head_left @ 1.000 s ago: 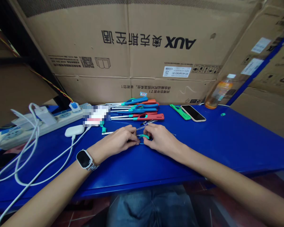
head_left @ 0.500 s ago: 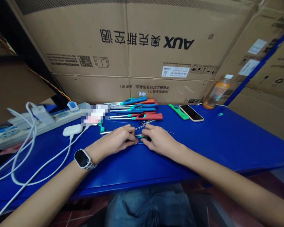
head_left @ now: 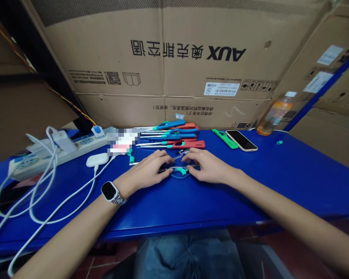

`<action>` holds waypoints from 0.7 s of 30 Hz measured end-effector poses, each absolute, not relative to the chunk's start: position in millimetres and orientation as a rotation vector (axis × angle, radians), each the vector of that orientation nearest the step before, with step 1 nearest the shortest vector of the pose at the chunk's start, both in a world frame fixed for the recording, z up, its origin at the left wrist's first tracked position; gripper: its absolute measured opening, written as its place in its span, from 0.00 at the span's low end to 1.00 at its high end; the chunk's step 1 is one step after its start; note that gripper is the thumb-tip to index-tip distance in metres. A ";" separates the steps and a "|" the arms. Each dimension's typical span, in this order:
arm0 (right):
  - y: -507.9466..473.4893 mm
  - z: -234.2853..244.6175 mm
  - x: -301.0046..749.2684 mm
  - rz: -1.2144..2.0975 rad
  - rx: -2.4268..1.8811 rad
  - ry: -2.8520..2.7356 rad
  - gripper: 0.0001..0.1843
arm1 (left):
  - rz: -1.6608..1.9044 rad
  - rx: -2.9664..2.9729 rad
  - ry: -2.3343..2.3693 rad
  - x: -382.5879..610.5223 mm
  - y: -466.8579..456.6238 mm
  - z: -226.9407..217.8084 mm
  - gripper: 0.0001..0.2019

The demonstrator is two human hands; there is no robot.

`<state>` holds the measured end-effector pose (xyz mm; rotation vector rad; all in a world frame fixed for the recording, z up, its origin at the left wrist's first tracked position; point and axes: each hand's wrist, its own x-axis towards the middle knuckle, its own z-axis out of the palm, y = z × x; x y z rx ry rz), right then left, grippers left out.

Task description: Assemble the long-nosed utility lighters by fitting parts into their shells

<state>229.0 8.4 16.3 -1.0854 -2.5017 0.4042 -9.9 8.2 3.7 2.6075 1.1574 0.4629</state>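
The left grip (head_left: 149, 171) and the right grip (head_left: 209, 167) rest low on the blue tabletop (head_left: 279, 174), knuckles up and close together. Between them lies a half-built lighter (head_left: 180, 170), a thin metal rod with a teal piece and a blue loop at its middle. Each grip is closed on one end of the rod, thumb and fingertips pinching it where it lies, so only the middle stretch shows between the hands. Just beyond the fingertips lie a few bent wire bits (head_left: 182, 152), and beyond those a row of finished lighters (head_left: 174, 135) in blue, red and teal, noses pointing left. Beyond and left of the left grip sits a small teal part (head_left: 130, 156). Farther left are a white charger (head_left: 97, 159), its cables (head_left: 46, 193) and a power strip (head_left: 61, 149). A watch (head_left: 110, 192) sits on the left wrist. Beyond and right of the right grip lie a green strip (head_left: 225, 138) and a phone (head_left: 241, 140), touching side by side, then a bottle (head_left: 275, 114) and a small teal cap (head_left: 280, 142) well apart. Cardboard boxes (head_left: 177, 58) stand along the far edge.
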 end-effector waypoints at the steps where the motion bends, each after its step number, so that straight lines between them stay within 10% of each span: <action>1: 12.3 16.8 230.7 0.446 -1.073 -2.531 0.12 | 0.437 2.606 1.163 -8.8 9.6 2.2 0.12; 21: 20.0 5.5 230.4 0.508 -0.967 -2.513 0.08 | 0.427 2.764 1.083 -6.1 4.2 3.6 0.11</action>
